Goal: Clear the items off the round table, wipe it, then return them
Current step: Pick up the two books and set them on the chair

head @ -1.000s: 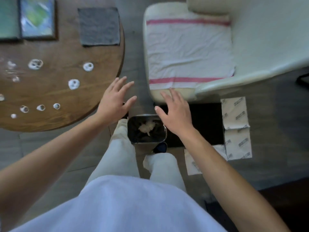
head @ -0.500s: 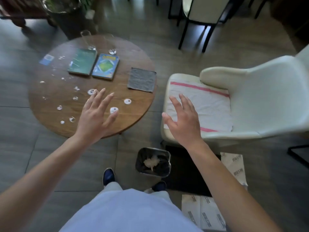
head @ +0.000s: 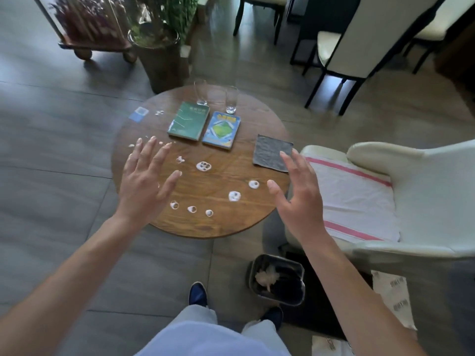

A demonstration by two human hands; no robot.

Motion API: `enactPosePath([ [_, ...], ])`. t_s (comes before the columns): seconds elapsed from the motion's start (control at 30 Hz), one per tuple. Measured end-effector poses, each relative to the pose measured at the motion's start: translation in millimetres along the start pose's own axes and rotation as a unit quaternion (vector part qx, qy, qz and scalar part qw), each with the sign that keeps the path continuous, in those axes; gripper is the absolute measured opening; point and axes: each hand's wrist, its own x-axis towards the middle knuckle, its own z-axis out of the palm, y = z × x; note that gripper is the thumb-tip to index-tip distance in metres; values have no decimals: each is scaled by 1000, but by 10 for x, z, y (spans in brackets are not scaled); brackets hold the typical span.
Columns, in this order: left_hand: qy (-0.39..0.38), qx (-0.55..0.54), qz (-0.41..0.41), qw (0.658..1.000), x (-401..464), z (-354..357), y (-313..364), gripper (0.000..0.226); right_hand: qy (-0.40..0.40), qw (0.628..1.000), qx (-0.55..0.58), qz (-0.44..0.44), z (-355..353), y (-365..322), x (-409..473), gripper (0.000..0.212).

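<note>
Two bare hands hover over the round desk point(head: 144, 129), holding nothing; left hand point(head: 144, 183) at the desk's 8 o'clock side, fingers straight and spread, grip fully open, palm down; right hand point(head: 299, 199) at the 4 o'clock edge, fingers spread and slightly bent, grip open as well; whether either touches the wood cannot be told; green book point(head: 189, 121) lies flat near the desk's 12 o'clock, blue book point(head: 221, 130) just beside it toward 1 o'clock, edges near or touching, cannot tell which; two empty glasses stand upright at the far rim, left glass point(head: 200, 92) behind the green book, right glass point(head: 231, 99) behind the blue book; grey cloth point(head: 272, 152) lies flat at 3 o'clock, close to the right fingertips; small blue card point(head: 138, 113) at 10 o'clock near the rim; white foam blobs point(head: 203, 166) are scattered over the desk's centre and near half, several ring-shaped, from 9 round to 5 o'clock; white armchair point(head: 424, 181) stands just beside the desk at its 3 o'clock, a white towel with pink stripes point(head: 357, 201) spread on its seat; small bin point(head: 279, 280) on the floor at the desk's 5 o'clock, crumpled tissue inside; potted plant point(head: 159, 44) on the floor beyond 12 o'clock; dining chairs point(head: 341, 47) at the far 1 o'clock.
</note>
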Motion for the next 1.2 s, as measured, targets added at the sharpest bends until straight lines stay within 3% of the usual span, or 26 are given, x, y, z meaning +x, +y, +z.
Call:
enactPosePath([
  [0.47, -5, -6, 13, 1000, 339, 71, -566, 60, -12, 999, -35, 17, 596, -167, 256, 57],
  [1.2, -117, 44, -63, 990, 1577, 1082, -780, 61, -90, 990, 12, 109, 1379, 770, 1685, 59],
])
